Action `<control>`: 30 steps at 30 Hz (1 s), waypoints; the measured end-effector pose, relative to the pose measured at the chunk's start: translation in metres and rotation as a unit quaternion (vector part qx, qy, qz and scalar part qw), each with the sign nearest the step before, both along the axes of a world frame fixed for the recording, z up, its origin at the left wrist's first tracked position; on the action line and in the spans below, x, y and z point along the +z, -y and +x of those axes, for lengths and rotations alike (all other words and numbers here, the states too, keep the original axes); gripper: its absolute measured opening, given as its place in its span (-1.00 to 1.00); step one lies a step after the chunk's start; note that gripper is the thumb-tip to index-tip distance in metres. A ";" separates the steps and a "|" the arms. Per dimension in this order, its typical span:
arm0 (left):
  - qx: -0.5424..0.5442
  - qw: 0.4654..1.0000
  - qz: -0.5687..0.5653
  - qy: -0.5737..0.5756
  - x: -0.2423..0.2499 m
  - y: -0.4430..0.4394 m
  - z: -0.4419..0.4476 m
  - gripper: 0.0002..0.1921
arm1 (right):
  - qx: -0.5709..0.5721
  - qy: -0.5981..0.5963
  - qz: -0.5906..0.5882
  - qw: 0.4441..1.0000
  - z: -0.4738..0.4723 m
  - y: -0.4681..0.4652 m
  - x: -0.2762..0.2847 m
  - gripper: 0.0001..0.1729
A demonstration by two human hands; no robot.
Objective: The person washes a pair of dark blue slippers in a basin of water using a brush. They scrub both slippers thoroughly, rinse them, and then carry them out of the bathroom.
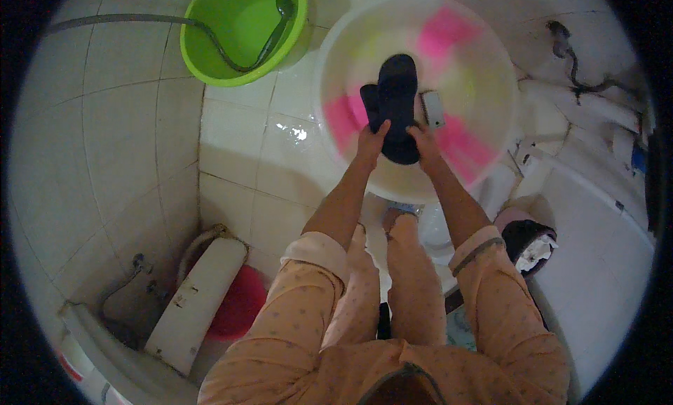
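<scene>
My left hand [371, 143] and my right hand [425, 146] grip a dark slipper [398, 92] from its two sides, near the lower end. The thumbs lie along its edges. A second dark piece [370, 101], apparently the other slipper, shows partly behind it on the left; whether a hand holds it too is hidden. Both are over a wide round plastic tub [336, 42], pale with pink and yellowish patches. Right of the slipper, in the tub, lies a white block with a dark edge [434, 109], possibly a scrubbing brush.
A green basin [231, 31] holds a shower head [284, 6] on a grey hose [121, 19]. At lower left are a white cistern-like box [197, 305] and a red bucket or basin [239, 305]. A bin [531, 247] stands by the washing machine-like white body [589, 236]. The tiled floor [231, 137] is wet.
</scene>
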State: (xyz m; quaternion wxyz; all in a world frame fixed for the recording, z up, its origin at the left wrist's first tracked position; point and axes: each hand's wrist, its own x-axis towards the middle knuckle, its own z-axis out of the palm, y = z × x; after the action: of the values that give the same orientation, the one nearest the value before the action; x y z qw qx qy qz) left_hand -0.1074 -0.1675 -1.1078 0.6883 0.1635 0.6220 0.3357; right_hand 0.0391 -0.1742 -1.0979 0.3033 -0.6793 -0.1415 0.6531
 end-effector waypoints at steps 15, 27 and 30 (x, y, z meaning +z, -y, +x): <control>-0.023 0.985 -0.080 -0.149 0.122 -0.003 -0.123 -0.76 | 0.075 0.110 -0.019 0.991 0.015 0.040 0.068 -0.72; -0.200 0.790 0.195 -0.546 0.133 -0.257 -0.265 -0.69 | 0.038 -0.005 0.099 0.994 -0.162 -0.116 0.099 -0.46; -0.220 0.748 0.266 -0.567 0.136 -0.332 -0.314 -0.64 | -0.055 -0.069 -0.005 0.996 -0.211 -0.171 0.114 -0.32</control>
State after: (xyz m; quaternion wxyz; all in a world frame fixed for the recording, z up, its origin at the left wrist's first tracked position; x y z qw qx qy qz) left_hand -0.4215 0.1642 -0.9713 0.1919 0.6327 0.7302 0.1724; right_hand -0.1717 -0.0029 -0.9838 0.3444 -0.6413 -0.0794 0.6811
